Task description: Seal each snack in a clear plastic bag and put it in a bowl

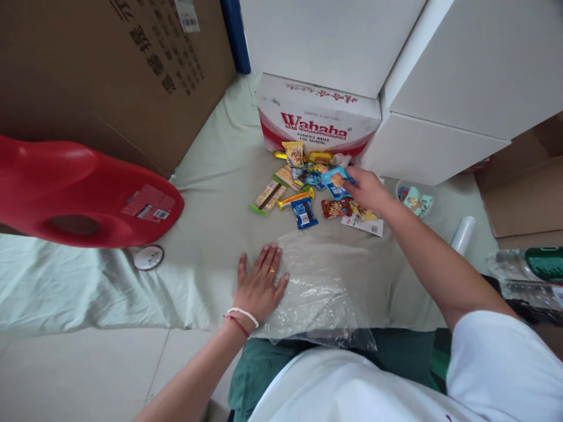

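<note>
My right hand (366,189) pinches a light blue snack packet (336,181) above a pile of wrapped snacks. Flat on the pale green cloth (211,234), my left hand (260,282) has its fingers stretched out, beside the edge of a clear plastic bag (325,287). Around the packet lie a yellow cookie packet (294,153), a wafer bar in a clear and green wrapper (269,196), a thin yellow bar (296,198), a dark blue packet (304,213) and a brown cookie packet (336,208). Part of the pile is hidden behind the held packet.
A white and red Wahaha carton (319,120) stands behind the snacks. On the left are a red jug (88,193), a round lid (148,257) and a large cardboard box (109,76). A clear tub (416,199), a white roll (463,234) and plastic bottles (543,263) are at right.
</note>
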The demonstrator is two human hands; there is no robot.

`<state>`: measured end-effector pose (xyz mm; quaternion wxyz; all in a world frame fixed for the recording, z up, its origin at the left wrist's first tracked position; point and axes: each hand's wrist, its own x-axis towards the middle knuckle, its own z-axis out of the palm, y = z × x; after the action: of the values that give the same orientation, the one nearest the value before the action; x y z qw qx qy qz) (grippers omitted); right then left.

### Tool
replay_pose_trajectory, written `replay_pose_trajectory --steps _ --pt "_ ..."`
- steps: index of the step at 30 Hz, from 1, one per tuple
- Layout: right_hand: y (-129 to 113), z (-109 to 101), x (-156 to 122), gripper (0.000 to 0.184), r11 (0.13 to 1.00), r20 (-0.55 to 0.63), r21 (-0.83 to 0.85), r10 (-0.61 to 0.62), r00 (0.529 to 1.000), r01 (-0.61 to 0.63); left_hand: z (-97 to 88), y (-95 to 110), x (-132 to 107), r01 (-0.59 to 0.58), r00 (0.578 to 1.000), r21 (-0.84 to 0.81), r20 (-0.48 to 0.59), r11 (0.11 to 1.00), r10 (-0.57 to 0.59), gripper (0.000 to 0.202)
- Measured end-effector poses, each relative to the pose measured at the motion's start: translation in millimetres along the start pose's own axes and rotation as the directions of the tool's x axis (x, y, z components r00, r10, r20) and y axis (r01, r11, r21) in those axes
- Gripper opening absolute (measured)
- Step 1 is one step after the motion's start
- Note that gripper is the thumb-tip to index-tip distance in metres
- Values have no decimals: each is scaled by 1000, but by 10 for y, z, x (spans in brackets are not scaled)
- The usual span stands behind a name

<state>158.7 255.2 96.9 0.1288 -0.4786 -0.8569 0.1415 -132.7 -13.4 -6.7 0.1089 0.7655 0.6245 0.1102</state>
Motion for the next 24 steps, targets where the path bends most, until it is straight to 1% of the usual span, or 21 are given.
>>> replay_pose_trajectory --steps 2,4,5,7,8,9,10,11,13,14,15,17,20,22,24 --pt "120 -305 -367 29 998 118 64 6 993 -13 3 1 1 1 1000 -1 -3 1000 -1 67" --pt "237 -552 -797 27 998 263 7 62 963 -66 7 1 3 1 1000 6 3 1000 -1 68" --pt "284 -634 -1014 26 993 334 -60 119 935 -105 10 0 4 1 1000 10 8 1000 -1 68" --pt "344 -689 -1411 23 959 440 -219 263 859 -181 14 0 9 2 1000 22 18 1000 -2 69" --pt "357 -658 -1580 23 934 461 -286 329 824 -212 16 0 12 3 1000 29 21 1000 -4 69" --pt "359 -595 -1726 23 913 456 -331 375 807 -237 16 1 17 6 1000 36 21 999 -7 69" --pt "354 -504 -1851 23 902 426 -349 395 814 -255 16 3 22 6 1000 42 20 999 -7 70" --pt "347 -396 -1956 24 902 374 -339 391 841 -268 16 6 27 6 1000 49 18 999 -7 70" --pt "333 -166 -2127 27 924 229 -262 339 912 -278 13 15 37 2 1000 59 15 998 -3 71" --pt "332 -60 -2199 29 938 149 -213 309 939 -275 11 20 40 2 1000 64 15 998 -3 71" --pt "336 32 -2265 31 948 79 -167 287 955 -271 8 25 41 3 1000 68 16 998 -4 71" --pt "362 163 -2384 36 958 -15 -104 266 964 -266 4 35 42 7 1000 77 17 997 -8 71" --pt "436 249 -2514 40 962 -73 -57 264 962 -268 2 41 44 10 1000 93 17 996 -12 71" --pt "496 272 -2568 41 957 -130 -50 278 952 -286 3 42 49 12 1000 99 18 995 -14 72" --pt "548 295 -2610 41 947 -211 -47 301 930 -317 4 42 55 14 1000 99 21 995 -16 72"
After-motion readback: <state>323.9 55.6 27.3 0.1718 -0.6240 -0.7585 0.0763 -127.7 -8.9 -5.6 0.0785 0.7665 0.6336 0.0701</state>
